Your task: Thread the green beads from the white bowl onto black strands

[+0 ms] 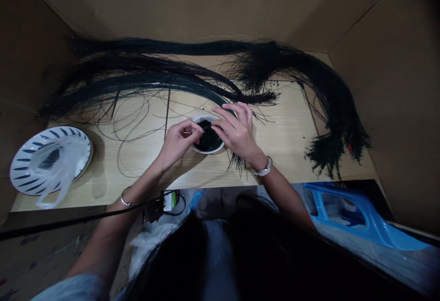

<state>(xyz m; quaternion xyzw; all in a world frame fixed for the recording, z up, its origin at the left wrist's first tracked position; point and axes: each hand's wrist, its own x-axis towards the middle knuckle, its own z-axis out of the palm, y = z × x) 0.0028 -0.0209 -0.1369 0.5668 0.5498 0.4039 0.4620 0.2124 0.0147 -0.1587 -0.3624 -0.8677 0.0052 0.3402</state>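
Note:
A small white bowl (198, 120) of tiny dark beads stands on the wooden table (282, 131). My left hand (178, 141) hovers at its left rim with fingertips pinched together on something too small to make out. My right hand (237, 131) curls over the right rim, its fingers pinching a thin dark strand above the beads. A tuft of dark strands (237, 161) sticks out beneath my right wrist. Both wrists wear bracelets.
Long bundles of black strands (154, 74) sweep across the back of the table and down the right side (340, 122). A blue-striped plate (24, 163) holding a clear plastic bag (58, 163) sits at left. Cardboard walls surround the table. A blue plastic stool (357, 214) is lower right.

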